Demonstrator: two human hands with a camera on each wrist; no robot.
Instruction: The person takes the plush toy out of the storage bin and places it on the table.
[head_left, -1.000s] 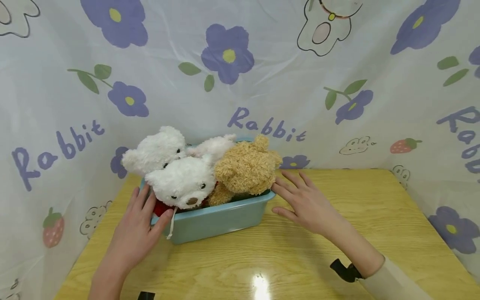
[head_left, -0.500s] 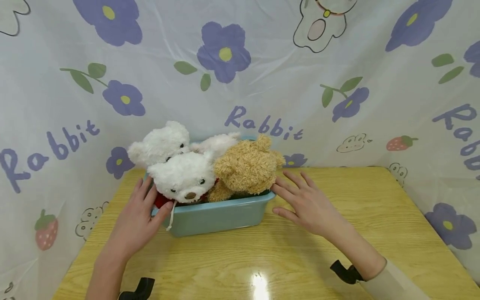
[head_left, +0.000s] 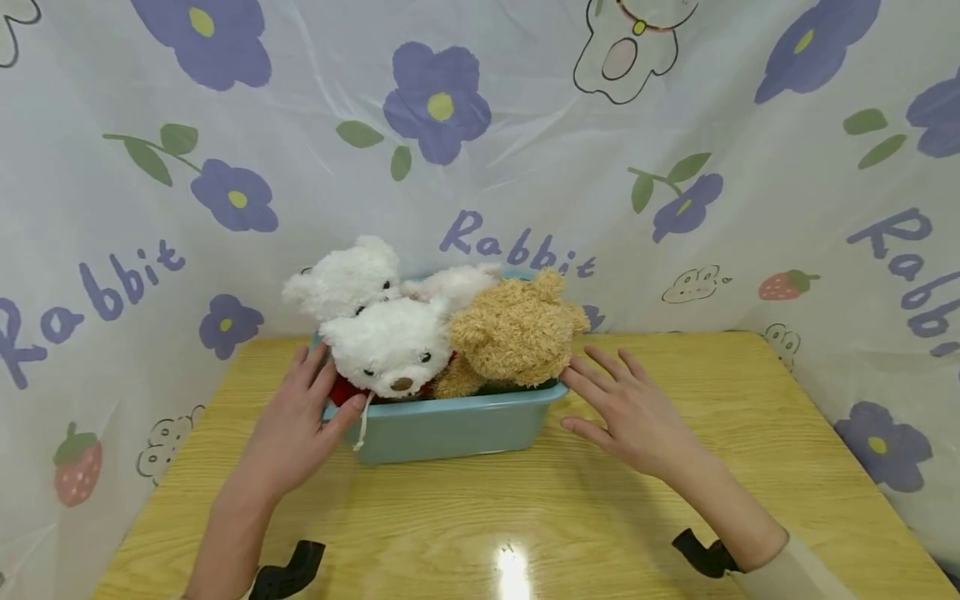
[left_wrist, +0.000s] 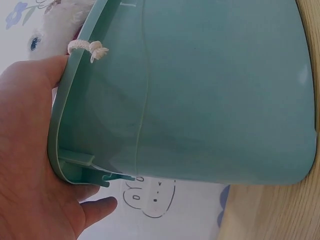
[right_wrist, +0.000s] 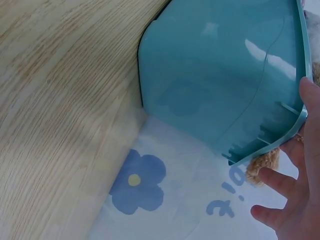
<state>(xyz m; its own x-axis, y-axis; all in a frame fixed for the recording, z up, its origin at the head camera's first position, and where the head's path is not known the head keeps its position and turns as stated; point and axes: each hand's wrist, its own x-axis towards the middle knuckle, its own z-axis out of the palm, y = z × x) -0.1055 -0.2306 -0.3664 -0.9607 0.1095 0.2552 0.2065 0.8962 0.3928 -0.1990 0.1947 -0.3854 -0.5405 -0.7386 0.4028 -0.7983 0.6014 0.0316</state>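
A light blue plastic bin stands on the table, filled with plush bears. At the left are two white bears: a rear one and a front one with a brown nose. A tan bear sits at the right, its face hidden, and another pale plush lies behind. My left hand rests against the bin's left end, its thumb at the rim beside a white cord. At the right front corner my right hand touches the rim with extended, spread fingers.
The wooden table extends in front of the bin and to its right. Behind stands a white curtain printed with flowers and lettering. Black mounts sit at both wrists.
The bin, with its plush bears, has shifted right, and its left end has swung slightly back, so its front looks straighter. Both hands have moved along with it. The head view has shifted a little.
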